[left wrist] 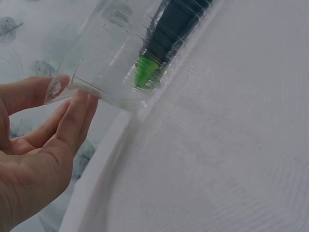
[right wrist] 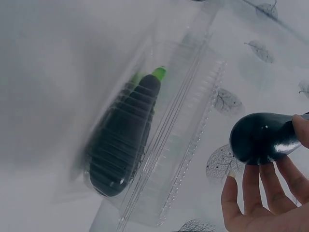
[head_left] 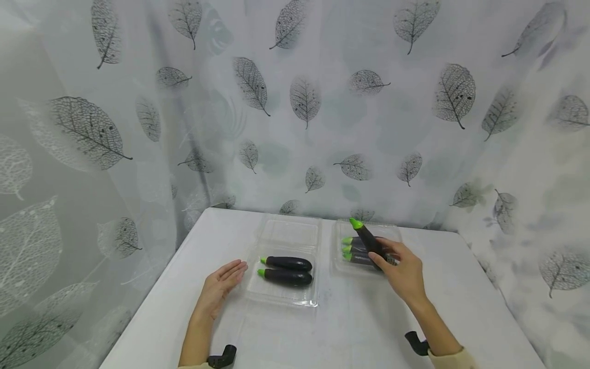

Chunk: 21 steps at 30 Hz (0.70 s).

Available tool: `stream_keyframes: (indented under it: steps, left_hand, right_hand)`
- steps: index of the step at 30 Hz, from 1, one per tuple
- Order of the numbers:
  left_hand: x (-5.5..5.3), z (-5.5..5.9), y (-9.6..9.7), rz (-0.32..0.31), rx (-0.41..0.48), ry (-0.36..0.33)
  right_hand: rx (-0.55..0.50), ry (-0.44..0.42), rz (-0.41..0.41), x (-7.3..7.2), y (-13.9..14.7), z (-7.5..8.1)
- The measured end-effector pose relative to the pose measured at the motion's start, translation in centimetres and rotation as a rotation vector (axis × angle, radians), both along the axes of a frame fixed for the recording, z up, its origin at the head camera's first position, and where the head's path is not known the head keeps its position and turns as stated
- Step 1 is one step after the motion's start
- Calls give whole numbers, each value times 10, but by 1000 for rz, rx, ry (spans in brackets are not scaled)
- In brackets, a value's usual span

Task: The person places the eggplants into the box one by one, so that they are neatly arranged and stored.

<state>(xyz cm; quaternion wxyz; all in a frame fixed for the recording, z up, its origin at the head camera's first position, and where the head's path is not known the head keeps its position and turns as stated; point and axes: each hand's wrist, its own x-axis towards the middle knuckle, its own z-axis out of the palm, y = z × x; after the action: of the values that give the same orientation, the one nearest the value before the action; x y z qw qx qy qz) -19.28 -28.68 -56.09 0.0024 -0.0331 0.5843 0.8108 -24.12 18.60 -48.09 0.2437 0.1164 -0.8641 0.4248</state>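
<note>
My left hand is at the left side of a clear plastic container; in the left wrist view its thumb and fingertips pinch the rim corner. Inside lie two dark eggplants, an upper eggplant and a lower eggplant, green stems pointing left. My right hand grips another eggplant above the second clear container, its green tip up and to the left. The right wrist view shows the held eggplant's rounded end between thumb and fingers. Three eggplants lie in that container, partly hidden by the hand.
Both containers stand side by side on a white-covered table, their lids folded back toward the far edge. A leaf-print curtain hangs behind and around the table. Black wrist mounts sit on both wrists.
</note>
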Motion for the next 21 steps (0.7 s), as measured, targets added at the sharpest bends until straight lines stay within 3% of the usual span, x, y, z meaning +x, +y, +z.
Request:
stream_keyframes:
  steps: [8,21]
  left_hand:
    - [-2,0,-1,12,2,-21]
    - [-1,-1,1,20,13,-22]
  right_hand:
    - [-56,-51,-4,5,-13,0]
    - [-70,-62,87,14,-46,-3]
